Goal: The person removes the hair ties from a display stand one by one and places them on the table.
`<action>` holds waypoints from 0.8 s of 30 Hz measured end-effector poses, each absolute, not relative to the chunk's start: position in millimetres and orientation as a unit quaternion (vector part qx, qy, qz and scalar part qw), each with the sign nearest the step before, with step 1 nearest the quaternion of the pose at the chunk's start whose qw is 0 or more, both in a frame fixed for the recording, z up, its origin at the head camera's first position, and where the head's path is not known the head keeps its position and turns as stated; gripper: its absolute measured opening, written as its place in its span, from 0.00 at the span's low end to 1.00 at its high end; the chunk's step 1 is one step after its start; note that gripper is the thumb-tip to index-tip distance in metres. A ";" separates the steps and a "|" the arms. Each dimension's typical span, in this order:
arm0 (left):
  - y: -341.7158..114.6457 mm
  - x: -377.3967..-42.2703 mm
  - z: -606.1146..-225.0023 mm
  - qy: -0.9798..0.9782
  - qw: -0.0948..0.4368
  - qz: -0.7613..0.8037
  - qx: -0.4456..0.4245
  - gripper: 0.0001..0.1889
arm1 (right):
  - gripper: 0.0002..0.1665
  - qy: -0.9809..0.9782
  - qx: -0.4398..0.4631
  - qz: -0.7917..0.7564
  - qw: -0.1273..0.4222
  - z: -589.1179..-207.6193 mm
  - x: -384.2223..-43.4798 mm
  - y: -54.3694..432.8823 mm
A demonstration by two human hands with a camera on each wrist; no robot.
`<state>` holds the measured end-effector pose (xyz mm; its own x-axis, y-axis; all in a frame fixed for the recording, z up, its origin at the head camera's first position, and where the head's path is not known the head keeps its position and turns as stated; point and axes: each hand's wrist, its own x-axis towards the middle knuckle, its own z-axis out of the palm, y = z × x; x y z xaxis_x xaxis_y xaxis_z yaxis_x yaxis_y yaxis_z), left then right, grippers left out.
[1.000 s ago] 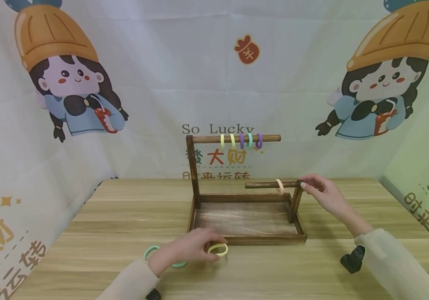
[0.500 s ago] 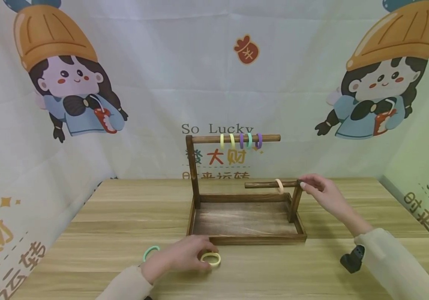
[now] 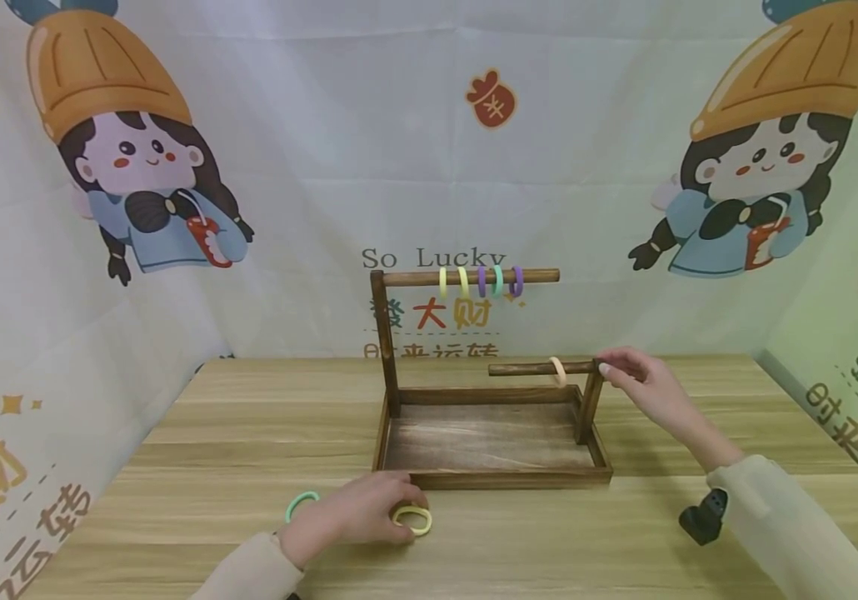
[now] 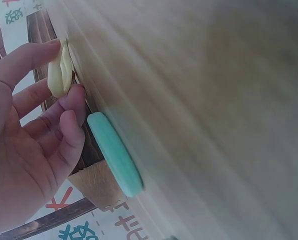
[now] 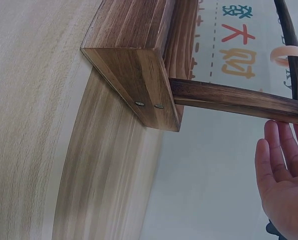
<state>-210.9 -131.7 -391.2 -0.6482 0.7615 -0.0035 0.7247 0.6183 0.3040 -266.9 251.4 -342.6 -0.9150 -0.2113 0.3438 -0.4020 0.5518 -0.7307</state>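
Observation:
My left hand [image 3: 361, 510] is low over the table in front of the rack, pinching a yellow hair tie [image 3: 420, 532] between thumb and fingers. In the left wrist view the same yellow hair tie [image 4: 60, 75] looks squeezed into a narrow loop. A green hair tie [image 4: 115, 154] lies on the table beside that hand, partly hidden by the wrist in the head view. My right hand [image 3: 648, 385] holds the top of the short post of the dark wooden rack [image 3: 511, 480]; its fingertips meet the post end in the right wrist view. A peach hair tie [image 3: 560, 372] hangs on the lower bar.
Several hair ties, yellow, purple and green [image 3: 498, 282], hang on the rack's upper bar [image 3: 414, 279]. The rack's tray stands on the wood-grain table [image 3: 264, 433]. A printed cloth [image 3: 309, 150] closes off the back and sides.
My left hand has drawn left and slightly toward me with the yellow hair tie, covering more of the green one. My right hand stays on the post.

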 end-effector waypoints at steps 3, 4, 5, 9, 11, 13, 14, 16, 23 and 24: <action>-132.4 -209.8 -389.9 0.901 0.063 0.128 0.409 0.15 | 0.23 -0.874 0.175 0.440 0.108 -342.4 -267.4 251.2; -132.8 -209.4 -389.7 0.902 0.062 0.124 0.408 0.15 | 0.23 -0.874 0.175 0.439 0.108 -342.3 -267.4 251.2; -133.1 -209.1 -389.5 0.903 0.061 0.122 0.407 0.15 | 0.23 -0.875 0.175 0.439 0.108 -342.3 -267.4 251.2; -135.1 -208.6 -389.9 0.905 0.060 0.115 0.405 0.17 | 0.23 -0.875 0.176 0.439 0.107 -342.2 -267.2 251.3; -136.0 -208.7 -390.4 0.905 0.059 0.113 0.405 0.17 | 0.23 -0.875 0.176 0.439 0.106 -342.5 -267.0 251.6; -137.0 -208.8 -390.8 0.906 0.059 0.112 0.404 0.18 | 0.23 -0.875 0.175 0.439 0.106 -342.8 -266.9 251.7; -137.5 -208.8 -391.0 0.906 0.060 0.113 0.404 0.18 | 0.23 -0.875 0.175 0.439 0.106 -343.0 -266.8 251.7; -138.3 -208.8 -391.0 0.907 0.061 0.116 0.400 0.19 | 0.23 -0.875 0.175 0.439 0.106 -343.4 -266.7 251.7; -138.9 -208.8 -387.3 0.908 0.072 0.152 0.384 0.20 | 0.23 -0.874 0.177 0.440 0.107 -343.7 -267.1 251.8; -138.5 -209.4 -386.3 0.906 0.074 0.163 0.383 0.19 | 0.23 -0.874 0.177 0.440 0.108 -343.7 -267.2 251.8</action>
<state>-209.4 -138.5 -386.3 -0.6951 0.7189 -0.0086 0.6706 0.6526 0.3526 -267.2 251.8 -343.7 -0.9145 -0.2138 0.3435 -0.4033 0.5498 -0.7315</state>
